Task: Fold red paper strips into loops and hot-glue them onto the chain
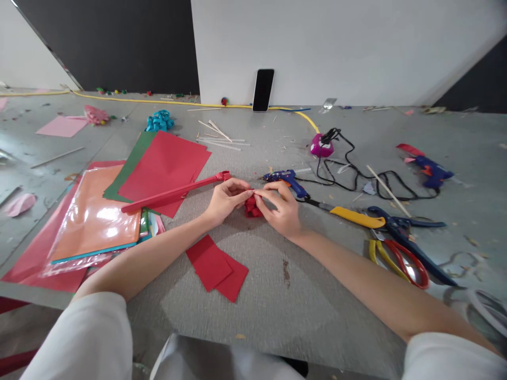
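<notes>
My left hand (227,199) and my right hand (280,207) meet over the middle of the table, both with fingertips pinched together. Between them is a small folded red paper piece (252,207), its finer shape partly covered by my fingers. A long red paper strip (174,193) with a looped end lies just left of my left hand. Below my hands, two red paper squares (209,262) overlap on the table. Behind my right hand rests a blue glue gun (288,180).
Red and green paper sheets (166,158) and a plastic packet of coloured paper (99,211) lie left. On the right are a yellow-handled cutter (356,216), pliers (412,243), scissors (406,264), a second glue gun (433,171) and black cords. A phone (263,91) leans against the wall.
</notes>
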The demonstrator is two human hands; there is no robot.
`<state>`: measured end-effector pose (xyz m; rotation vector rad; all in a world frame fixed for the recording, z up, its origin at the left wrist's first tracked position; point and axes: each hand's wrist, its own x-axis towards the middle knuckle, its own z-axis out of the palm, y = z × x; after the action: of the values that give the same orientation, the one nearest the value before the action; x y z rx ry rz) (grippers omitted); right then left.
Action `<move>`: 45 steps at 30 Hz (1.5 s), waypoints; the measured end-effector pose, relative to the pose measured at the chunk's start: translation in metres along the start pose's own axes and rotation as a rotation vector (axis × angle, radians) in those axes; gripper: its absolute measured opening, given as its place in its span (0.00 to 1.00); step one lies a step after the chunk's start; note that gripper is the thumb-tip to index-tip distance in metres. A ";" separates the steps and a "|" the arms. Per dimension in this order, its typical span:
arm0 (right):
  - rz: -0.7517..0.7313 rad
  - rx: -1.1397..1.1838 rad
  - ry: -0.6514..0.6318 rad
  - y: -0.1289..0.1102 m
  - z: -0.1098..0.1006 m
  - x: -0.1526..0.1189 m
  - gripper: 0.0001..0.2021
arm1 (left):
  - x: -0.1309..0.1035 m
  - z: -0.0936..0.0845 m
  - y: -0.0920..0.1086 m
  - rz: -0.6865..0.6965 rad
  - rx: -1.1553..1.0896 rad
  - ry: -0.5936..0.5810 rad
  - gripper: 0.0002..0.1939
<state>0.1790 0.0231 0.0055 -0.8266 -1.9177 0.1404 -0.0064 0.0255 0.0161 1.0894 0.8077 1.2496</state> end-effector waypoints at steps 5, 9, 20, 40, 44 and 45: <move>-0.138 -0.150 -0.039 0.013 -0.007 0.001 0.12 | 0.001 -0.002 -0.002 0.042 0.021 -0.015 0.21; -0.184 -0.182 -0.079 0.020 -0.009 -0.001 0.14 | 0.001 -0.003 -0.004 0.065 0.016 -0.037 0.20; -0.264 -0.214 -0.155 0.021 -0.012 0.000 0.13 | 0.002 -0.005 -0.009 0.073 0.029 -0.052 0.19; -0.426 -0.379 -0.315 0.021 -0.024 0.001 0.19 | 0.002 -0.005 -0.008 0.050 0.012 -0.003 0.21; -0.256 -0.277 -0.198 0.013 -0.013 0.000 0.11 | 0.004 -0.008 -0.009 0.041 -0.035 0.062 0.25; -0.193 -0.248 -0.135 0.008 -0.009 0.001 0.08 | 0.004 -0.008 -0.010 0.045 -0.047 0.089 0.26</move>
<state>0.1905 0.0272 0.0074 -0.8047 -2.1600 -0.1655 -0.0101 0.0315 0.0045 1.0247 0.8207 1.3563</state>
